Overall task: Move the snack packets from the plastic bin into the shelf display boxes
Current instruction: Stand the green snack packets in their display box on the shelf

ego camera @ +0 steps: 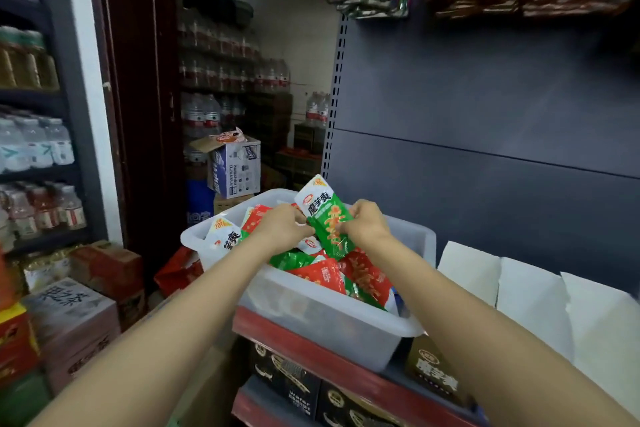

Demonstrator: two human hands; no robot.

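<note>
Head view: hands (pixel 281 227) hide green packet's (pixel 327 218) edges.

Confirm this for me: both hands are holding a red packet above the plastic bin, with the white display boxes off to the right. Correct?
Not quite: the packet is green, not red. The head view shows the left hand and the right hand pinching its lower edges above the plastic bin, which holds red and green packets. The white display boxes do stand to the right.

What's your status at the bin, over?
Left hand and right hand pinch one green packet above the bin. White boxes wait right. Nothing in the way.
</note>
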